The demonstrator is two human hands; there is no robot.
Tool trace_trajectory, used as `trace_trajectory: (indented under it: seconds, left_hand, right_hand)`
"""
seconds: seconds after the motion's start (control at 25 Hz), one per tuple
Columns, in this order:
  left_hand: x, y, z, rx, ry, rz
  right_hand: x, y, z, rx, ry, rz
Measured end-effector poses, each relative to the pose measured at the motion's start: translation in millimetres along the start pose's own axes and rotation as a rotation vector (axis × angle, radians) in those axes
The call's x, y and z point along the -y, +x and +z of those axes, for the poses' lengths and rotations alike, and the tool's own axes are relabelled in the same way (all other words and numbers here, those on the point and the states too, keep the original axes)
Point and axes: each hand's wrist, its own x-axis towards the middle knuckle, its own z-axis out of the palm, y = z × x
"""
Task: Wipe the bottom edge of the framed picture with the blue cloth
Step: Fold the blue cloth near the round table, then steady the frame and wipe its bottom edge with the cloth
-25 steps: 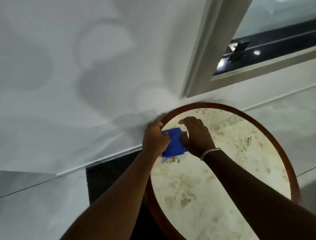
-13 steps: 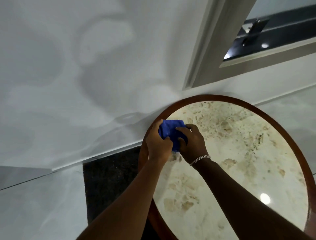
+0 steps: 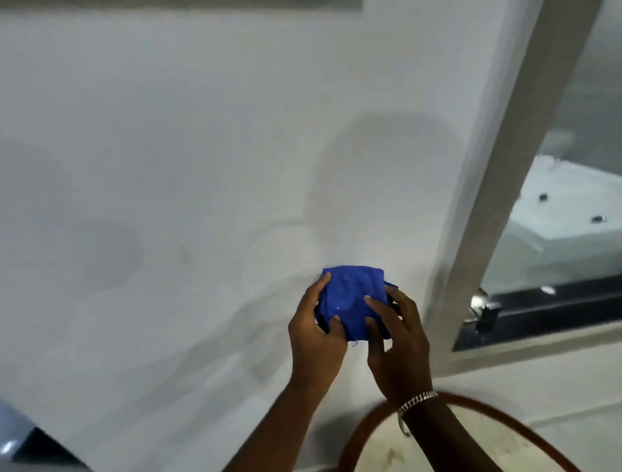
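A bunched blue cloth [image 3: 350, 300] is held up in front of the white wall, well above the table. My left hand [image 3: 314, 333] grips its left side and my right hand [image 3: 395, 340], with a silver bracelet on the wrist, grips its right side. A grey strip [image 3: 215, 4] runs along the very top edge of the view; it may be the bottom edge of the framed picture, far above the cloth. The picture itself is out of view.
A round marble-topped table with a reddish wooden rim [image 3: 367, 424] sits at the bottom right against the wall. A grey window frame [image 3: 505, 175] slants up on the right, with a dark sill and latch [image 3: 484, 313].
Both hands lifted the blue cloth off the table and raised it in front of the wall. The view tilted upward, so the table dropped to the bottom edge.
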Motion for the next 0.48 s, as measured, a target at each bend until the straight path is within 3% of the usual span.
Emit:
trace_trajectory:
  seconds: [0.16,0.48]
  left_hand:
    - [-101.8,44.9,-26.7,-0.023,-0.082,0.254]
    - [-244.0,124.8,-65.6,-0.073,0.039,0.669]
  right_hand:
    - [74.8,87.0,-24.1,-0.169,0.058,-0.137]
    - [177.2,213.5,-55.9,-0.413,0.111,-0.342]
